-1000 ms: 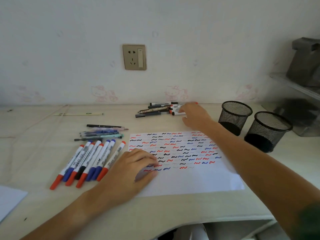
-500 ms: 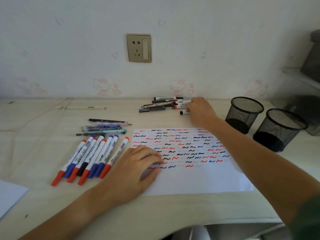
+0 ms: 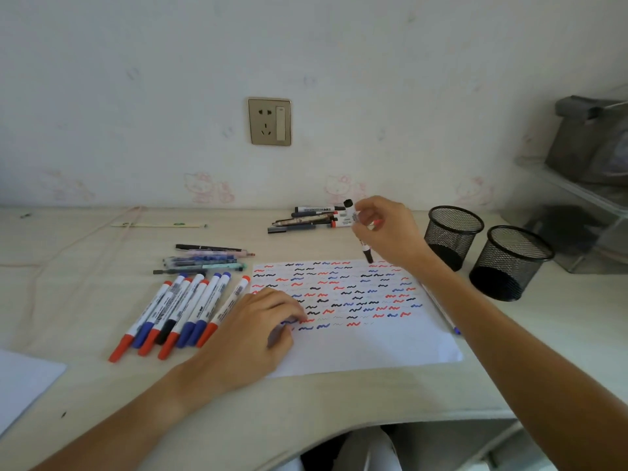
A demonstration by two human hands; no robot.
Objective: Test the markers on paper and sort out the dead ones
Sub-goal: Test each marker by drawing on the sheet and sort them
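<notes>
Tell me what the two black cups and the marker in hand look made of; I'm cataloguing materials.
Both mesh cups: probably black-coated metal, since the walls are see-through woven mesh with solid rims. The marker in the right hand: likely smooth plastic, a white printed barrel with black ends.

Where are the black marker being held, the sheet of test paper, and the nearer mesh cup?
black marker (image 3: 357, 229), head view, on its white barrel.
test paper (image 3: 373, 348), head view, on its blank lower part.
nearer mesh cup (image 3: 509, 266), head view, on its wall.
</notes>
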